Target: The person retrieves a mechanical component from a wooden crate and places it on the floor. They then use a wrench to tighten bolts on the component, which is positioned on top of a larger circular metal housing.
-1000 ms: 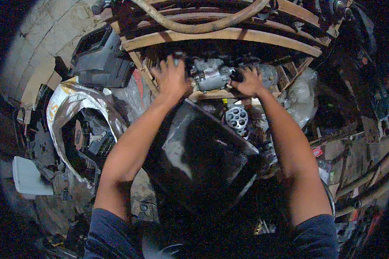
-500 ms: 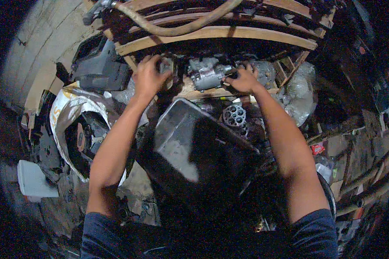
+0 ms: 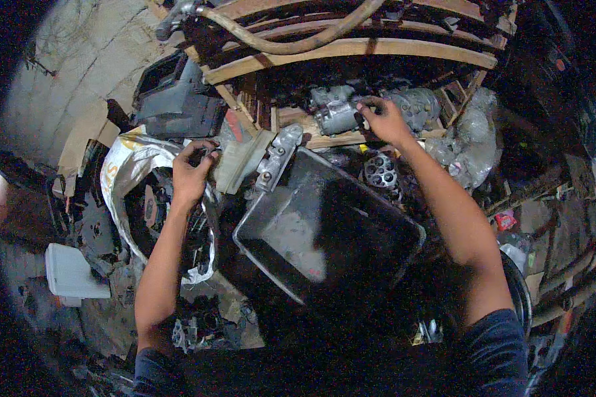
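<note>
My left hand [image 3: 192,175] is closed at the left end of a car part. It has a pale translucent reservoir [image 3: 243,162] and a silver metal cylinder body [image 3: 280,157], like a brake master cylinder. The part is tilted over the far left corner of a dark rectangular tray [image 3: 414,231]. My right hand [image 3: 385,121] reaches into a wooden crate [image 3: 351,49], with thumb and fingers curled against the right end of a silver cylindrical metal unit [image 3: 335,114]. Another rounded metal unit [image 3: 417,109] lies just right of that hand.
Left of the tray stands an open white sack [image 3: 116,192] with dark parts inside. A black plastic housing [image 3: 175,106] lies behind it. A round metal piece with holes [image 3: 381,171] sits beside the tray, and clear plastic wrap [image 3: 473,142] lies to the right.
My left hand has come out of the crate with the reservoir part, moving left and nearer. My right hand stays by the silver unit. The whole view has shifted slightly.
</note>
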`<state>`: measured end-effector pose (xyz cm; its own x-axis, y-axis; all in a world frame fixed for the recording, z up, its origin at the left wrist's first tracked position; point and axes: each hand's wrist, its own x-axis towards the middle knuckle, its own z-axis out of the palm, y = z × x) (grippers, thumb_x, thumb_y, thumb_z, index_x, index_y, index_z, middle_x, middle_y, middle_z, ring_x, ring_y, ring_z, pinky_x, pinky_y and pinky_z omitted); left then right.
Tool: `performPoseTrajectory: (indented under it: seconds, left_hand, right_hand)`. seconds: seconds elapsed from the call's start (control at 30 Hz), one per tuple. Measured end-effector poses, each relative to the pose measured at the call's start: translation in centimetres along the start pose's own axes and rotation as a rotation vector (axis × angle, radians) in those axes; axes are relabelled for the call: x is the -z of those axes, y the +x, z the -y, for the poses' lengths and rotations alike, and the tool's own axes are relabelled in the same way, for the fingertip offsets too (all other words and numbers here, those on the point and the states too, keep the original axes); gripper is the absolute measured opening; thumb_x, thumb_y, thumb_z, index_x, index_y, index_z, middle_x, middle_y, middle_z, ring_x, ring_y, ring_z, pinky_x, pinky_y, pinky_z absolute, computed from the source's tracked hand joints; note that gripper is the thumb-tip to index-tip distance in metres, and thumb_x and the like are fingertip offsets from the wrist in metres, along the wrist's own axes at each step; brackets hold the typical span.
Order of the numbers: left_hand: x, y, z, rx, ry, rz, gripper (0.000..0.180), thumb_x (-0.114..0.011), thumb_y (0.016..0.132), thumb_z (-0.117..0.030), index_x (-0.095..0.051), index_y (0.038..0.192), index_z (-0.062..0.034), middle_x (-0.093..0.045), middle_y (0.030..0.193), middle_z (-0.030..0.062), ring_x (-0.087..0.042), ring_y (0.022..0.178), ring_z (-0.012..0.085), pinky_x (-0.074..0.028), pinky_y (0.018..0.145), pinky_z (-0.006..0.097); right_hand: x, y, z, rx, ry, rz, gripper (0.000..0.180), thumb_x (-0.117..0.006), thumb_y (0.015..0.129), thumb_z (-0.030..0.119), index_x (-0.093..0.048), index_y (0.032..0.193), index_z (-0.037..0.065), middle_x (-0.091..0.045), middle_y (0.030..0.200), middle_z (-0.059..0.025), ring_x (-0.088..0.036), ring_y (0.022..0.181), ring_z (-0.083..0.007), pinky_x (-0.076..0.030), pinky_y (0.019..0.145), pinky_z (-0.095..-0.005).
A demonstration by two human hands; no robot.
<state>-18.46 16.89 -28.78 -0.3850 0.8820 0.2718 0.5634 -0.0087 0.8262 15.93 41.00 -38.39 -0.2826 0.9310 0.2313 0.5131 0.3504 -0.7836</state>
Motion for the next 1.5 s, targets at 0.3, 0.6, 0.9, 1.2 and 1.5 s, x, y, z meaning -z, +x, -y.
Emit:
performPoseTrajectory:
  seconds: [0.3, 0.6, 0.9, 1.2, 1.5]
  left_hand:
    - [2.8, -2.0, -2.2, 0.016, -0.079, -0.051, 0.010, -0.064, 0.087, -0.003, -0.060, 0.096, 0.0005, -0.067, 0.107, 0.0090, -0.059, 0.097, 0.0153, -0.046, 0.090, 0.028]
    - [4.0, -2.3, -2.6, -0.091, -0.230, -0.023, 0.018, -0.064, 0.087, -0.012, -0.060, 0.101, -0.0020, -0.067, 0.108, 0.0091, -0.059, 0.099, 0.0171, -0.045, 0.092, 0.030]
    - [2.9, -2.6, -1.7, 0.146, -0.418, -0.047, 0.025, -0.058, 0.091, -0.017, -0.057, 0.113, -0.0037, -0.066, 0.111, 0.0106, -0.063, 0.099, 0.0211, -0.052, 0.090, 0.034]
    - [0.5, -3.4, -1.9, 0.492, -0.681, -0.034, 0.038, -0.055, 0.093, -0.026, -0.053, 0.124, -0.0048, -0.062, 0.118, 0.0139, -0.065, 0.101, 0.0257, -0.056, 0.083, 0.038]
    - [-1.4, -3.5, -2.1, 0.641, -0.594, 0.139, 0.055, -0.050, 0.096, -0.052, -0.052, 0.131, -0.0104, -0.059, 0.126, 0.0106, -0.063, 0.106, 0.0270, -0.059, 0.079, 0.040]
  right_hand:
    - [-2.4, -4.1, 8.3, 0.175, 0.653, 0.550, 0.056, -0.050, 0.098, 0.048, -0.057, 0.132, 0.003, -0.060, 0.128, -0.0158, -0.054, 0.121, -0.0268, -0.038, 0.105, -0.0343]
    - [-1.1, -5.4, 10.4, -0.090, 1.038, 0.696, 0.051, -0.053, 0.100, 0.039, -0.052, 0.136, 0.004, -0.054, 0.134, -0.0106, -0.052, 0.123, -0.0229, -0.050, 0.101, -0.0425]
    - [2.2, -7.7, 12.5, 0.011, 0.986, 0.687, 0.053, -0.054, 0.100, 0.036, -0.047, 0.141, 0.003, -0.054, 0.134, -0.0100, -0.054, 0.120, -0.0241, -0.058, 0.090, -0.0404]
    - [2.9, -8.2, 12.1, 0.126, 0.506, 0.510, 0.062, -0.062, 0.094, 0.042, -0.051, 0.137, -0.001, -0.056, 0.133, -0.0152, -0.051, 0.124, -0.0266, -0.047, 0.099, -0.0377]
    - [1.6, -10.0, 10.0, -0.002, 0.306, 0.364, 0.059, -0.059, 0.095, 0.046, -0.055, 0.130, -0.002, -0.057, 0.130, -0.0200, -0.050, 0.127, -0.0295, -0.037, 0.107, -0.0384]
